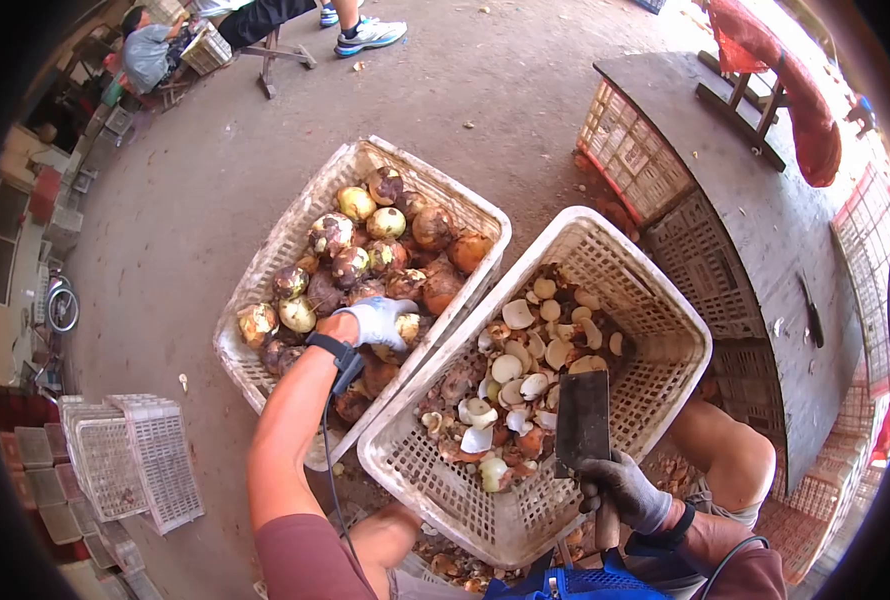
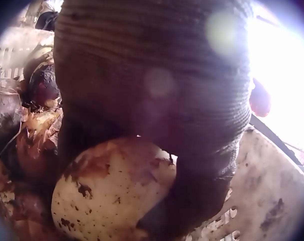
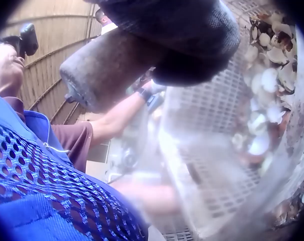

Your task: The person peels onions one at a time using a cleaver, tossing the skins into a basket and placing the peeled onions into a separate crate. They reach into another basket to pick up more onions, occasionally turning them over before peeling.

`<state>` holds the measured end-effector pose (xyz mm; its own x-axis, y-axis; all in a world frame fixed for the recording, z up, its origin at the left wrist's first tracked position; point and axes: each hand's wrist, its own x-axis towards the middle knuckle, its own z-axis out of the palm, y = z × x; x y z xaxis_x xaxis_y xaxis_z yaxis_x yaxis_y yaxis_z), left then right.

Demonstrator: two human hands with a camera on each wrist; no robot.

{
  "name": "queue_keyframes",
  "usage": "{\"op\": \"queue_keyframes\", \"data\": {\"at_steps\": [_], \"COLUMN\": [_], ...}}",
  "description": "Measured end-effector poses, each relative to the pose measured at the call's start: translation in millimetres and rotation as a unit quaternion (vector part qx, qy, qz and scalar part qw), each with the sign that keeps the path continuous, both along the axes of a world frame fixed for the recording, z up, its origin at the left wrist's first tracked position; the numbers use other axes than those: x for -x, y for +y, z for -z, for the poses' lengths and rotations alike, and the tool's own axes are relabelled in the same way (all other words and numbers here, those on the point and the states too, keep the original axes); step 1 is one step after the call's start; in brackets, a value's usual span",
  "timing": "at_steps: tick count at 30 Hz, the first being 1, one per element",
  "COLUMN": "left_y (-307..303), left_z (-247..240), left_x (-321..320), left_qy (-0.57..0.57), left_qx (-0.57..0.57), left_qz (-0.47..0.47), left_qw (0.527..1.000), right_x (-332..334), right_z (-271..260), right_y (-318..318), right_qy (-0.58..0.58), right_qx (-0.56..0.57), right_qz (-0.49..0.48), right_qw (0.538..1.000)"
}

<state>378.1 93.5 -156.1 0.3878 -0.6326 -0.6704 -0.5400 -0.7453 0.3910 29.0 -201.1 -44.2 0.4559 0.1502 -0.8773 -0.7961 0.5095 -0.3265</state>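
Left hand (image 1: 380, 320), gloved, is down in the left crate (image 1: 265, 262), among the untrimmed bulbs. Wrist view shows its fingers curled round one pale, brown-speckled bulb (image 2: 112, 193) close to the crate wall. The bulb is gripped but sits in the pile, not yet lifted.

Right hand (image 1: 627, 490) is wrapped tight on the handle of the cleaver (image 1: 583, 420). The blade hangs flat over the near end of the right crate (image 1: 677, 300), above the white trimmings (image 1: 520, 375).

My read on doing this well:
- Get the thumb under the bulb before lifting. The skin looks flaky, so a fingertip-only hold could slip.
- Lift straight up, clear of neighbouring bulbs and the shared rim.
- Hold the cleaver low and edge-away from the left forearm as it crosses.
- Bring the bulb over the right crate so the cuts drop in.
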Motion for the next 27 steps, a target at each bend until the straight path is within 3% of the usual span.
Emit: {"op": "queue_keyframes", "data": {"at_steps": [4, 5, 6, 7, 8, 10, 12, 14, 16, 17, 18, 19, 20, 21, 22, 23, 25, 26, 27], "left_y": [41, 55, 58, 73, 88, 89, 111, 81, 73, 73, 72, 65, 57, 32, 12, 5, -1, -4, -17], "left_z": [12, 18, -10, -2, 6, -39, -41, -96, -139, -139, -139, -138, -137, -157, -178, -176, -161, -155, -173], "left_x": [-5, -3, 11, 13, 21, 48, 64, 90, 117, 131, 144, 155, 165, 182, 202, 216, 236, 241, 252], "left_qy": [0.168, 0.217, 0.277, 0.277, 0.314, 0.409, 0.434, 0.476, 0.376, 0.302, 0.204, 0.171, 0.135, 0.210, 0.286, 0.367, 0.512, 0.507, 0.521], "left_qx": [0.098, 0.130, 0.208, 0.281, 0.321, 0.362, 0.361, 0.409, 0.354, 0.337, 0.323, 0.321, 0.323, 0.336, 0.337, 0.337, 0.328, 0.267, 0.282], "left_qz": [-0.201, -0.272, -0.354, -0.358, -0.412, -0.516, -0.549, -0.532, -0.516, -0.400, -0.281, -0.205, -0.129, -0.206, -0.282, -0.344, -0.459, -0.471, -0.451], "left_qw": [0.960, 0.929, 0.869, 0.846, 0.793, 0.660, 0.617, 0.569, 0.684, 0.797, 0.880, 0.909, 0.928, 0.895, 0.852, 0.796, 0.648, 0.671, 0.667], "right_x": [1, 0, -1, -2, -1, 0, 2, -4, -7, -4, -2, -1, 2, 1, 6, 6, 12, 17, 21], "right_z": [5, 3, 2, 2, 2, 1, 1, -13, -22, -20, -22, -22, -14, -22, 1, -54, -26, -26, -27], "right_y": [-1, 0, 1, 2, 5, 10, 15, 24, 31, 32, 34, 39, 42, 44, 55, 52, 60, 59, 55], "right_qy": [-0.011, -0.006, 0.000, -0.003, -0.005, -0.020, -0.046, -0.094, -0.142, -0.167, -0.201, -0.239, -0.265, -0.252, -0.371, -0.294, -0.316, -0.323, -0.329], "right_qx": [0.012, 0.005, -0.002, 0.003, 0.007, 0.020, 0.040, 0.064, 0.090, 0.087, 0.101, 0.224, 0.212, 0.232, 0.256, 0.204, 0.219, 0.190, 0.154], "right_qz": [-0.005, -0.005, -0.004, -0.002, 0.000, -0.007, -0.021, -0.035, -0.050, -0.047, -0.066, -0.137, -0.153, -0.201, -0.133, -0.132, -0.114, -0.097, -0.081], "right_qw": [1.000, 1.000, 1.000, 1.000, 1.000, 1.000, 0.998, 0.993, 0.985, 0.981, 0.972, 0.935, 0.928, 0.918, 0.883, 0.925, 0.916, 0.922, 0.928]}}
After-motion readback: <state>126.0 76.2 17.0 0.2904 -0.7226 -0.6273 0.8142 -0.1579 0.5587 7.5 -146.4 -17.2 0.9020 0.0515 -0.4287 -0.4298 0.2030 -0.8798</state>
